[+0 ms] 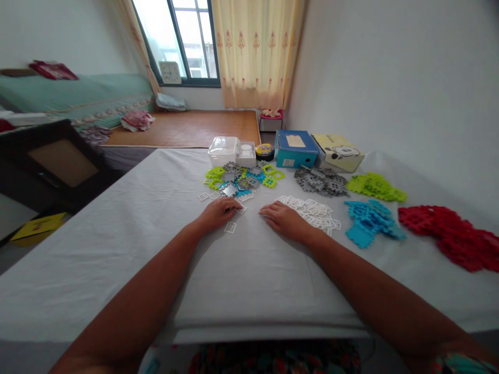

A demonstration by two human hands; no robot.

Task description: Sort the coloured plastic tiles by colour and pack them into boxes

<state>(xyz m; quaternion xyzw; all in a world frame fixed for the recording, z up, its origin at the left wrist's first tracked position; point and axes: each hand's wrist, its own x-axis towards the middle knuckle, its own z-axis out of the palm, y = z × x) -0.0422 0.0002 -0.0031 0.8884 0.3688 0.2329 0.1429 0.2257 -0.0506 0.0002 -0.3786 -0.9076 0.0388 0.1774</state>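
My left hand rests on the white cloth with its fingers pinched at the edge of a small white window-shaped plastic piece. Another loose white window piece lies just below those fingers. Across a narrow gap, my right hand lies low on the cloth with its fingers stretched out and nothing visible in them. Its back borders a pile of white window pieces. Beyond my left hand is a mixed heap of green, grey and blue interlocking plates, with a few white pieces along its near side.
Sorted piles of grey plates, green plates, blue plates and red plates spread to the right. A clear plastic box, a round tin, a blue box and a yellow box stand behind.
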